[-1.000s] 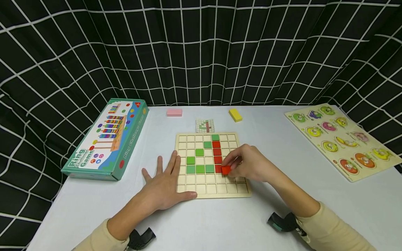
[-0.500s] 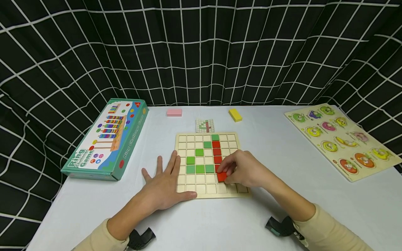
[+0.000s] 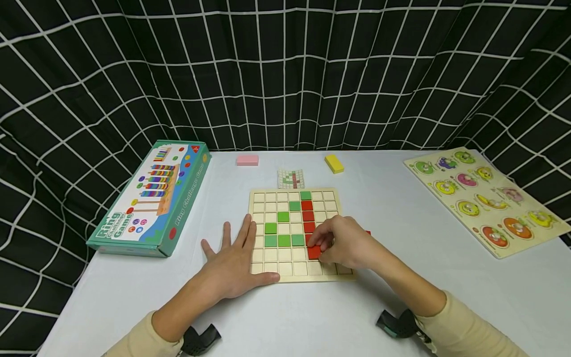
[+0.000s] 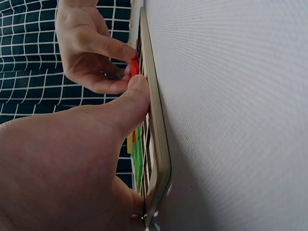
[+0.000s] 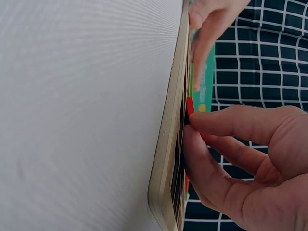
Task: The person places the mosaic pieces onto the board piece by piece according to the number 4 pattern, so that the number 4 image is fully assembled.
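Observation:
A square wooden grid board (image 3: 285, 268) lies on the white table. Green square tiles (image 3: 284, 240) form a stepped diagonal and a row in it, and red square tiles (image 3: 308, 215) run down one column. At the lower end of that column my right hand (image 3: 345, 243) pinches a red tile (image 3: 314, 253) between thumb and fingers. In the right wrist view this tile (image 5: 190, 108) is tilted against the board's face. My left hand (image 3: 232, 267) lies with fingers spread at the board's left edge, its thumb pressing on the near left part of the frame.
Behind the board lies a small pattern card (image 3: 290, 179). Further back are a pink block (image 3: 247, 160) and a yellow block (image 3: 334, 163). A ring game box (image 3: 153, 198) stands left, a fruit puzzle board (image 3: 486, 198) right. Something red (image 3: 368, 233) peeks out behind my right hand.
My right hand has brought the red tile slightly left and toward me, to the square below the red column. A bit of red now shows behind that hand. The left hand stays still.

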